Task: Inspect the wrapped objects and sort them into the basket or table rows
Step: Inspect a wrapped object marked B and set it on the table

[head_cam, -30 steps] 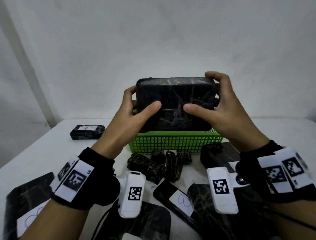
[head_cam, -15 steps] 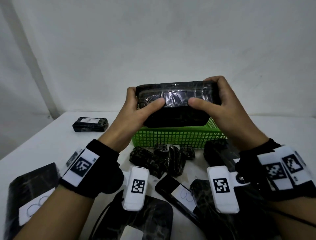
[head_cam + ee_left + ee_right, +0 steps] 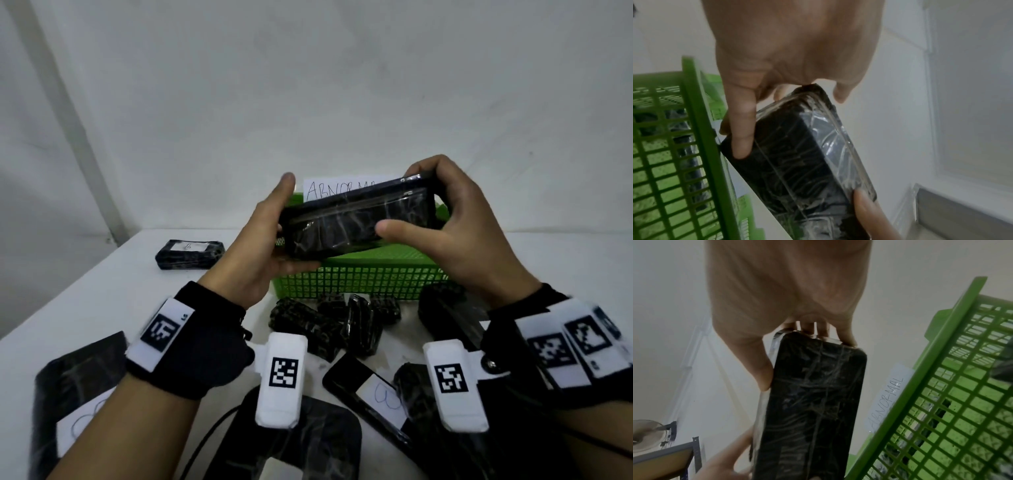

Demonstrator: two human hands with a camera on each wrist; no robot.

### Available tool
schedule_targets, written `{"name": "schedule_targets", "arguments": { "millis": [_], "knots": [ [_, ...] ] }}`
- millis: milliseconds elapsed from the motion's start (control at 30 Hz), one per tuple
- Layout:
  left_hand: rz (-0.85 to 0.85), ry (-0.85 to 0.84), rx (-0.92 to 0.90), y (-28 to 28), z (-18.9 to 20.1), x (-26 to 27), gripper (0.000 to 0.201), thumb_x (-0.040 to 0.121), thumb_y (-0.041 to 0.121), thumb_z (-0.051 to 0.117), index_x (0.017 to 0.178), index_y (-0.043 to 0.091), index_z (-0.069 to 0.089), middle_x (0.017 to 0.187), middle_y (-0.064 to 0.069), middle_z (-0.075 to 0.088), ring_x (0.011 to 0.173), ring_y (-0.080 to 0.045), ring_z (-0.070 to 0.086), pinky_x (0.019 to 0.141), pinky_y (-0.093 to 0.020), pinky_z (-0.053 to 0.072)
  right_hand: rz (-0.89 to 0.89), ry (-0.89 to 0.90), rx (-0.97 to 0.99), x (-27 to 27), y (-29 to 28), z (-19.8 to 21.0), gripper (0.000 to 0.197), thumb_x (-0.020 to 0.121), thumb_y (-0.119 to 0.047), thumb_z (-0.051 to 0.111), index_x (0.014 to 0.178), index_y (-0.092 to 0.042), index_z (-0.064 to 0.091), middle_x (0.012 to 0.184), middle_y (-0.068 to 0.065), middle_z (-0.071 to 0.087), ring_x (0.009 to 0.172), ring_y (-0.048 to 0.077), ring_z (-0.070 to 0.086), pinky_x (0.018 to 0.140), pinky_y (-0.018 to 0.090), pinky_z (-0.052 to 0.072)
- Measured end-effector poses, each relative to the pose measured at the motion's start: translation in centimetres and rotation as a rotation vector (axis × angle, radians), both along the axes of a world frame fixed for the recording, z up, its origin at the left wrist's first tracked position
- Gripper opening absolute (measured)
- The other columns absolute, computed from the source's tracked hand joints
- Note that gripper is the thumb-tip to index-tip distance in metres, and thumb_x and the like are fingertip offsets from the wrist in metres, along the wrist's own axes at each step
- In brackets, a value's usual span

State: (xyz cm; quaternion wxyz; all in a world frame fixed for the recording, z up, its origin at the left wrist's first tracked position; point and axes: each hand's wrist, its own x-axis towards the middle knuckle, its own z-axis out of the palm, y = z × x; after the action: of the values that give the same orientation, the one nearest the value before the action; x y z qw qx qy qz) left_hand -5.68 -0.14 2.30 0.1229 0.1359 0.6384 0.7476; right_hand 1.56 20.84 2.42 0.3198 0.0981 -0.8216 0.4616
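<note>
A black box wrapped in clear film [image 3: 356, 219] hangs in the air above the green mesh basket [image 3: 356, 277], tilted with its right end higher. My left hand [image 3: 270, 240] cups its left end [image 3: 797, 154], thumb raised off it, fingers underneath. My right hand [image 3: 445, 219] grips the right end [image 3: 813, 402], thumb on the front face and fingers curled over the top. A white paper reading ABNORMAL [image 3: 329, 188] stands at the basket's back rim [image 3: 888, 399].
Several small wrapped black objects [image 3: 335, 322] lie in front of the basket. A wrapped block with a white label [image 3: 190, 254] sits at the far left. Flat labelled packages [image 3: 373, 394] [image 3: 75, 397] lie near the table's [image 3: 120, 291] front edge.
The box has been turned from showing its broad face to showing a narrow side, and tilted. It dropped lower, uncovering the ABNORMAL paper. My left thumb has lifted off the box.
</note>
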Motion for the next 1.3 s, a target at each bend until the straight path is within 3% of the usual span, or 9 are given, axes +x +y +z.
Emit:
{"name": "schedule_targets", "arguments": {
  "millis": [100, 200, 333, 433, 833, 967, 1100, 1200, 1300],
  "knots": [
    [-0.014, 0.018, -0.013, -0.2, -0.3, -0.4, 0.041, 0.098, 0.035, 0.053, 0.128, 0.007, 0.056, 0.121, -0.020, 0.062, 0.105, -0.023, 0.067, 0.071, -0.038, 0.061, 0.037, 0.035, -0.014, 0.1, -0.4, 0.2, 0.044, 0.078, -0.051, 0.072, 0.112, -0.028, 0.058, 0.116, -0.016, 0.063, 0.100, 0.011, 0.066, 0.084, 0.035, 0.057],
    [0.060, 0.169, 0.050, 0.0, 0.0, -0.6, 0.043, 0.098, 0.017, 0.053, 0.138, 0.023, 0.039, 0.107, -0.001, 0.062, 0.086, -0.006, 0.064, 0.072, -0.031, 0.055, 0.022, -0.138, -0.237, -0.4, -0.2, 0.5, 0.054, 0.093, -0.066, 0.049, 0.142, -0.042, 0.046, 0.142, -0.012, 0.051, 0.125, 0.008, 0.055, 0.097, 0.039, 0.049],
    [0.000, 0.309, 0.101, 0.5, -0.2, -0.6, 0.075, 0.081, 0.012, 0.065, 0.144, 0.030, 0.029, 0.115, -0.003, 0.068, 0.097, -0.013, 0.069, 0.085, -0.032, 0.057, 0.192, -0.378, -0.574, -0.1, 0.4, 0.8, 0.048, 0.096, -0.030, 0.061, 0.143, -0.025, 0.050, 0.121, 0.003, 0.072, 0.103, 0.029, 0.074, 0.070, 0.042, 0.063],
    [-0.025, 0.315, 0.097, 0.8, -0.6, -0.4, 0.071, 0.086, 0.008, 0.071, 0.145, 0.023, 0.032, 0.115, 0.003, 0.069, 0.103, -0.011, 0.070, 0.086, -0.029, 0.055, 0.172, -0.285, -0.507, 0.1, 0.8, 0.8, 0.044, 0.092, -0.016, 0.068, 0.133, -0.022, 0.055, 0.103, -0.006, 0.076, 0.083, 0.016, 0.076, 0.063, 0.035, 0.060],
    [0.002, 0.374, 0.031, 0.7, -0.3, 0.4, 0.059, 0.089, 0.020, 0.069, 0.141, 0.020, 0.041, 0.123, 0.002, 0.066, 0.107, -0.014, 0.069, 0.079, -0.027, 0.058, 0.062, -0.223, -0.402, 0.2, 1.1, 0.6, 0.044, 0.086, -0.017, 0.076, 0.126, -0.026, 0.058, 0.097, -0.010, 0.076, 0.080, 0.010, 0.076, 0.056, 0.030, 0.058],
    [-0.168, 0.087, 0.272, 0.1, 0.6, 0.6, 0.057, 0.101, 0.053, 0.036, 0.142, 0.017, 0.051, 0.131, -0.007, 0.065, 0.121, -0.032, 0.063, 0.094, -0.054, 0.054, 0.092, -0.224, -0.407, 0.1, 1.5, 0.9, 0.025, 0.092, -0.020, 0.069, 0.116, -0.026, 0.066, 0.099, -0.009, 0.077, 0.085, 0.010, 0.074, 0.068, 0.034, 0.062],
    [-0.343, -0.014, 0.265, 0.7, 0.5, 1.5, 0.064, 0.100, 0.062, 0.025, 0.141, 0.021, 0.053, 0.137, -0.008, 0.062, 0.126, -0.030, 0.059, 0.099, -0.055, 0.051, 0.007, -0.208, -0.343, -0.5, 1.3, 0.1, 0.037, 0.088, -0.022, 0.074, 0.123, -0.022, 0.065, 0.117, -0.001, 0.071, 0.101, 0.016, 0.073, 0.087, 0.038, 0.060],
    [-0.362, -0.003, 0.247, 1.2, 0.3, 1.8, 0.059, 0.101, 0.059, 0.025, 0.136, 0.024, 0.057, 0.137, -0.004, 0.062, 0.128, -0.028, 0.058, 0.101, -0.055, 0.048, -0.119, -0.231, -0.175, -0.6, 0.9, -0.3, 0.067, 0.078, -0.052, 0.075, 0.139, -0.036, 0.053, 0.131, -0.007, 0.063, 0.117, 0.015, 0.064, 0.103, 0.045, 0.053],
    [-0.318, 0.101, 0.263, 1.2, 0.6, 1.6, 0.049, 0.104, 0.051, 0.028, 0.148, 0.034, 0.043, 0.141, 0.006, 0.059, 0.126, -0.019, 0.059, 0.089, -0.045, 0.055, -0.221, -0.123, -0.068, 0.1, 0.4, 0.2, 0.066, 0.086, -0.051, 0.074, 0.144, -0.045, 0.045, 0.132, -0.011, 0.058, 0.116, 0.010, 0.061, 0.100, 0.037, 0.052]
  ]
}}
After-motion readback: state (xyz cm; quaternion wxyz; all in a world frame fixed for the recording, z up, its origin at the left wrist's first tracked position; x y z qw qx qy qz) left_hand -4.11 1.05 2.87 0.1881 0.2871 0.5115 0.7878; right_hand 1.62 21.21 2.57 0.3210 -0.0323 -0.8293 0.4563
